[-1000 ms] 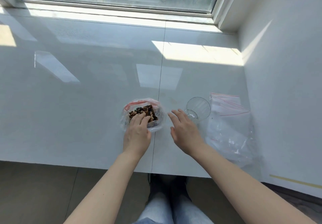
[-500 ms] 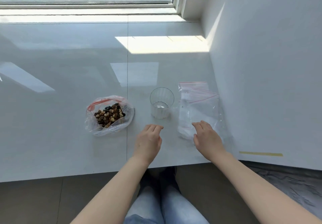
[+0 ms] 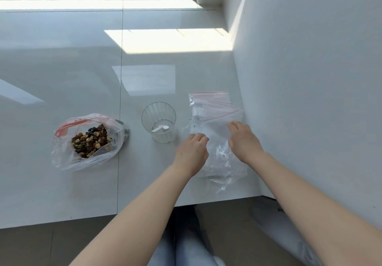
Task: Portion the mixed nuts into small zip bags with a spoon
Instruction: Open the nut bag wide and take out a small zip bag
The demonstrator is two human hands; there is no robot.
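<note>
head view: left hand curled, right hand flat, both on zip bags; grasp unclear.

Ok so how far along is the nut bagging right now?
Barely started. Done: the big bag of mixed nuts lies open on the counter. In hand: both the left hand and right hand are on the pile of small zip bags, seemingly picking one out. Left: every small bag looks empty, and the spoon sits untouched in the glass, so all the scooping and sealing remains.
</note>
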